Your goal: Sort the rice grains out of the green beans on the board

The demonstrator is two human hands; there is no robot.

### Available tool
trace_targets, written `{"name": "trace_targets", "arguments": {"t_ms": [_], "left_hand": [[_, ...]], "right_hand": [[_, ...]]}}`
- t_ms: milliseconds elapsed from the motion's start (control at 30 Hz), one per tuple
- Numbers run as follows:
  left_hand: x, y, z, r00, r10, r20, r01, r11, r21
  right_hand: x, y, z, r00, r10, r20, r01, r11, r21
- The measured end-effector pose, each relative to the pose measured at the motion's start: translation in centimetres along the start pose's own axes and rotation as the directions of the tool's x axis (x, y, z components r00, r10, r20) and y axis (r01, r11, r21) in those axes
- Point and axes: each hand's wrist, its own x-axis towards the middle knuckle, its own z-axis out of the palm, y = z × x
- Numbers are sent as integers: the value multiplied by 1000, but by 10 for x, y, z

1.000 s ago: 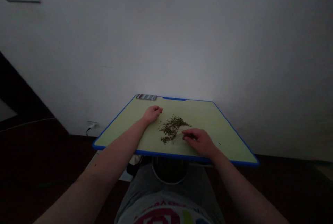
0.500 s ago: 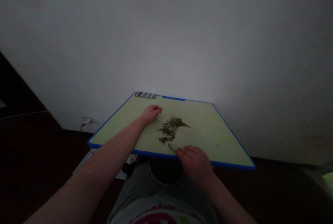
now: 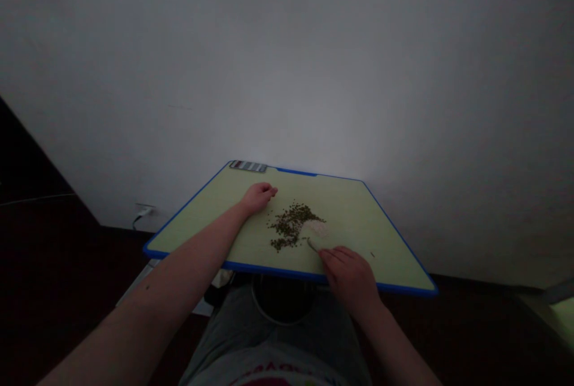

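My right hand [image 3: 350,275] is closed on the handle of a small spoon [image 3: 313,245], at the board's near edge. The spoon's tip touches the near side of a pale patch of white grains [image 3: 316,229]. Dark green beans [image 3: 291,223] lie scattered to the left of this patch and partly mixed with it. My left hand [image 3: 259,197] rests on the pale yellow, blue-rimmed board [image 3: 350,201], behind and left of the beans. Its fingers are curled in, and nothing shows between them.
A phone-like flat object [image 3: 248,166] lies at the board's far left corner. Under the near edge, a dark round bowl [image 3: 283,317] sits at my lap. One small dark sliver [image 3: 372,254] is on the right of the board. A wall [image 3: 287,63] rises behind.
My right hand has moved right and slightly away from me, carrying the spoon from the near edge of the beans to the white grains. The left hand stays in place on the board.
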Motion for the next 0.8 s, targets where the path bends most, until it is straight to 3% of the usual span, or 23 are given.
{"name": "trace_targets", "arguments": {"t_ms": [267, 533, 800], "left_hand": [[-3, 4, -1, 1000, 2, -13, -2, 999, 33], [-2, 1, -1, 999, 38, -17, -37, 997, 60], [-1, -2, 0, 999, 38, -13, -37, 995, 91]], "right_hand": [[0, 4, -2, 999, 41, 10, -42, 995, 93], [4, 15, 1, 994, 112, 14, -113, 990, 82], [17, 25, 2, 962, 267, 52, -272, 947, 173]]}}
